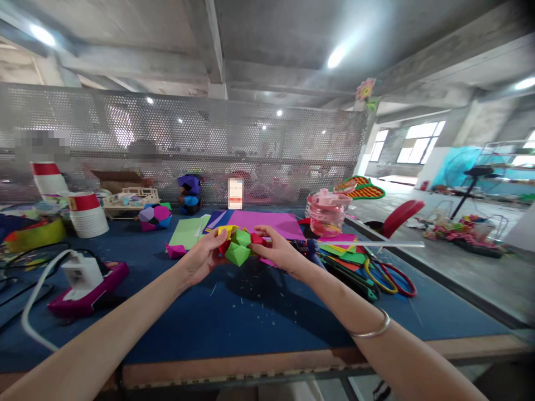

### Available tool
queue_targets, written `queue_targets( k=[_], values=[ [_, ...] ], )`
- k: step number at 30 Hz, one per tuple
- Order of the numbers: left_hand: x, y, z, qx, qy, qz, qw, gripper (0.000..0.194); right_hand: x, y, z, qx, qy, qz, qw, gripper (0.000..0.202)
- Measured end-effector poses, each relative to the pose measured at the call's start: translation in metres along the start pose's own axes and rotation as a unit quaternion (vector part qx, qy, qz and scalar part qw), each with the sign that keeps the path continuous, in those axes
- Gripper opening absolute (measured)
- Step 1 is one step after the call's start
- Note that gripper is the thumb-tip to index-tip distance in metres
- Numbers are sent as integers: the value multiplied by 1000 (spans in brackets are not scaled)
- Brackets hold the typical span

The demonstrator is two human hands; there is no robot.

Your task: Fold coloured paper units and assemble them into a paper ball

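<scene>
Between my two hands, just above the blue table, is a folded paper ball with green, red and yellow faces. My left hand grips its left side, thumb near the yellow part. At its right side, the fingers of my right hand press on a red part. The undersides of the fingers are partly hidden. Left of the hands lies a small magenta folded paper piece. Behind them are a purple sheet and a light green sheet.
To the right lie scissors, a glue gun with a clear stick, and a pink plastic container. A finished-looking paper ball, stacked paper cups and a magenta power strip stand left. A perforated metal screen rises behind.
</scene>
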State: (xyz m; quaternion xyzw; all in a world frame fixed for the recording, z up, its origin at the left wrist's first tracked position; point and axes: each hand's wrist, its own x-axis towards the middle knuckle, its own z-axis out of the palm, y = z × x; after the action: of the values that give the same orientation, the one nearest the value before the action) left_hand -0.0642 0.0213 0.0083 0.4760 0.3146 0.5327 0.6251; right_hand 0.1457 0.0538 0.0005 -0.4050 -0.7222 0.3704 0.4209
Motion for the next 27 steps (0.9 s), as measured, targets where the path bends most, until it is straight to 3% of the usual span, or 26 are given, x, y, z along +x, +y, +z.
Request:
queue_targets(
  k=[9, 14, 22, 27],
  values=[
    [-2, 6, 1, -42, 16, -53, 998, 17, 0, 1, -10, -44, -112, -99, 988, 79],
    [-2, 5, 0, -38, -7, -52, 998, 19, 0, 0, -10, -107, -108, -147, 977, 71],
    [-2, 12, 2, -39, 27, -41, 998, 23, 4, -7, -18, -52, -62, -138, 987, 70],
    [3, 3, -6, 51, 41, 20, 998, 36, 0, -14, -18, -57, -30, -157, 986, 82]
  ],
)
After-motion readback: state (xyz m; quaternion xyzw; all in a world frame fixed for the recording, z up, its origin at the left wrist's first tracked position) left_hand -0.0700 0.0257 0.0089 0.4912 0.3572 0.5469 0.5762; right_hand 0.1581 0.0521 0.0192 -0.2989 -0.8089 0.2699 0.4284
